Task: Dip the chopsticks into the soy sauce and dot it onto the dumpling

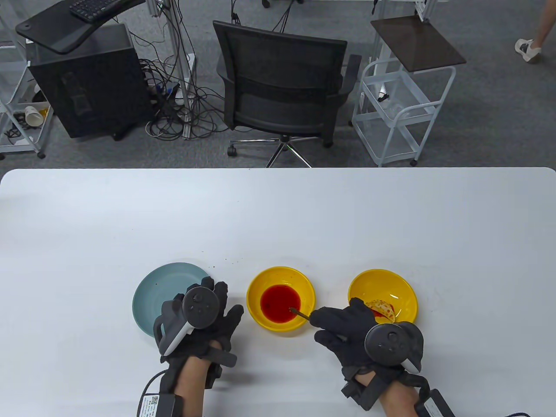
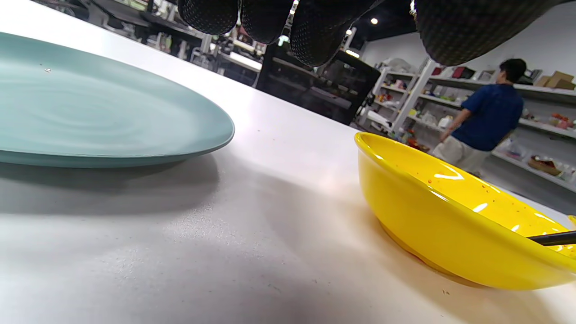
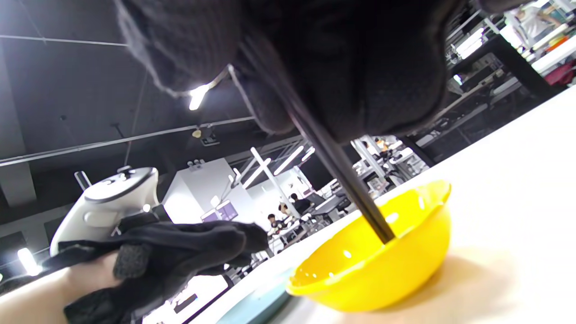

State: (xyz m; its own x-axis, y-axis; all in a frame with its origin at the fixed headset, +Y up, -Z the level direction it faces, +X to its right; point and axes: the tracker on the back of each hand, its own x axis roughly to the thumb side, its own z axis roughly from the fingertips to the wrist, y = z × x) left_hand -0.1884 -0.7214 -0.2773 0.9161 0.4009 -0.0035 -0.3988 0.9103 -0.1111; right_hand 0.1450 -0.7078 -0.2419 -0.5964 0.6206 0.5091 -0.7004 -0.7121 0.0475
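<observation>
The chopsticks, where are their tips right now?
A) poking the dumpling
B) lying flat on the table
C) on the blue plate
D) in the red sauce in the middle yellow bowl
D: the right hand holds the chopsticks slanting down into the middle yellow bowl, their tips in the red sauce, away from the dumpling and the blue plate.

Gloves: left hand [image 1: 197,323] and right hand [image 1: 365,334] wear black knit fabric, dotted at the fingertips.
Trackers: dark round faces with buttons, white-grey handles.
Wrists: bare skin, black straps, a labelled box, black cables.
</observation>
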